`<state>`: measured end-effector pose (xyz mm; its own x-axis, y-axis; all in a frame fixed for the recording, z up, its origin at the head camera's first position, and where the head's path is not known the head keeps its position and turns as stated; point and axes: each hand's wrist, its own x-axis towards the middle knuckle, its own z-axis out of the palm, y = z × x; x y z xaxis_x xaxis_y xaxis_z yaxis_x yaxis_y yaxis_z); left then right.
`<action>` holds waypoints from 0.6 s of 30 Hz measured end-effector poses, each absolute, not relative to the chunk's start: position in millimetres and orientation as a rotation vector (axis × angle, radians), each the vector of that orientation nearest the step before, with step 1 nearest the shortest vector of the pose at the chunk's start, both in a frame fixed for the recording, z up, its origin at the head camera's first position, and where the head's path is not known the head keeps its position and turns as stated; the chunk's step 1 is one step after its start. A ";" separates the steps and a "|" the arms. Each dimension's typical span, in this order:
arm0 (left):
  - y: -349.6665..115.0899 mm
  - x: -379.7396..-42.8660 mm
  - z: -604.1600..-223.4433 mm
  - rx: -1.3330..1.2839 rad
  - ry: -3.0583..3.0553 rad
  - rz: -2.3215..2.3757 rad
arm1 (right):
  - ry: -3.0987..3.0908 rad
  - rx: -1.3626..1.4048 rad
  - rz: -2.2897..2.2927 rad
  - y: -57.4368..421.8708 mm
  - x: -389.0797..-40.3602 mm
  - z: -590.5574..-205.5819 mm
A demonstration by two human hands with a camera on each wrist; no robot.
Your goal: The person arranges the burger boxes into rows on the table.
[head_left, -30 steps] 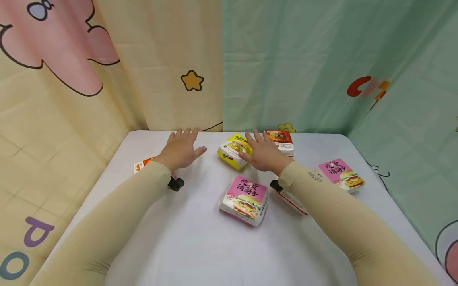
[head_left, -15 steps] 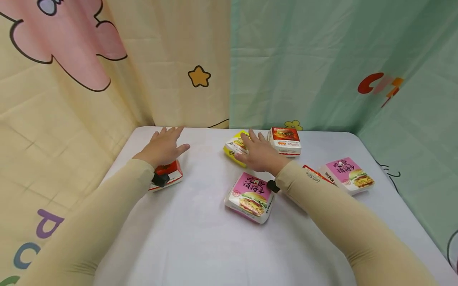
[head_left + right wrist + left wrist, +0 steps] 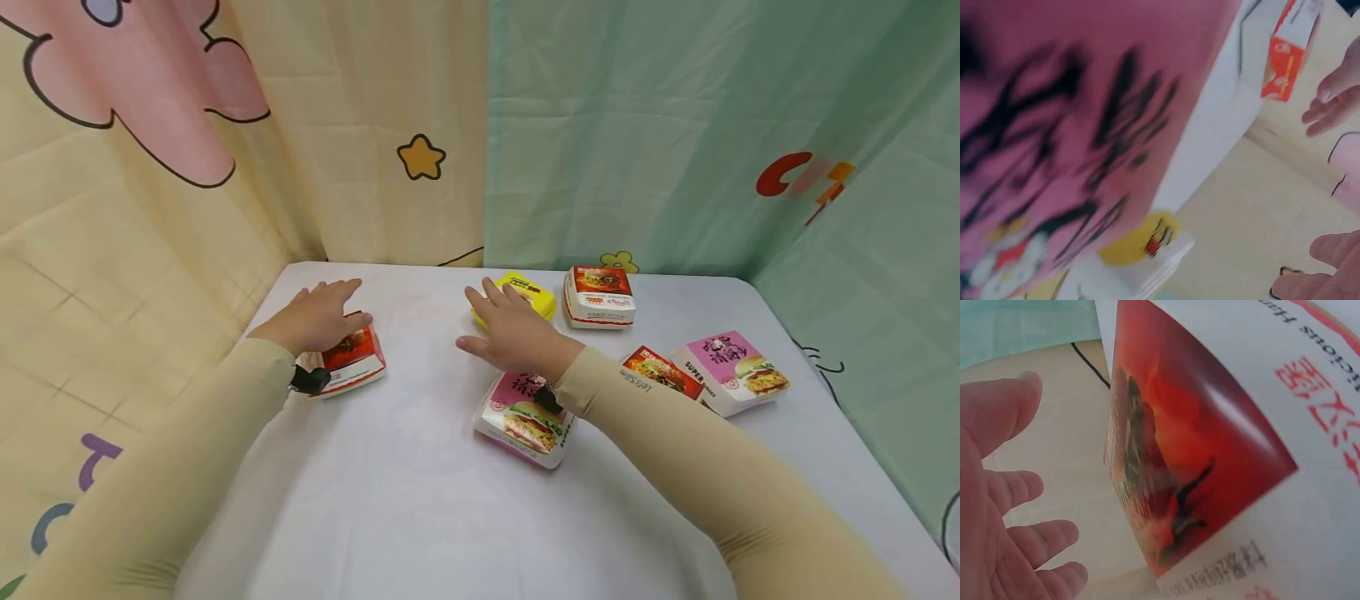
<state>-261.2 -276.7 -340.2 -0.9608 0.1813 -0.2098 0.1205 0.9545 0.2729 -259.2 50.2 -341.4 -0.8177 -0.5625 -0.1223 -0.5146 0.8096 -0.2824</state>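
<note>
Fingers spread, my left hand [image 3: 313,319] hovers over a red and white burger box [image 3: 352,354] at the table's left. In the left wrist view that burger box [image 3: 1210,425] fills the right side, beside the extended fingers [image 3: 1047,540]. My right hand [image 3: 517,337], also with straight spread fingers, is above the middle, between a yellow burger box [image 3: 536,296] behind it and a pink burger box [image 3: 525,417] in front. Its forearm and wrist cover part of the pink box. The right wrist view shows the pink burger box [image 3: 1085,112] close up. Both hands hold nothing.
At the back stands another red and white burger box [image 3: 598,297]. Further right, a red-topped box [image 3: 663,372], partly behind the right sleeve, lies against a second pink box [image 3: 731,371]. Curtains [image 3: 375,125] enclose the back and sides of the white table [image 3: 360,500].
My left hand has moved left, uncovering more of the red and white box beneath. My right hand has shifted left from the yellow box toward the pink one. The head view has turned slightly.
</note>
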 end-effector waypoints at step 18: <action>-318.2 -245.0 -347.0 0.134 2.694 0.391 | 2.638 -0.972 -0.330 -13.4 -222.4 -349.0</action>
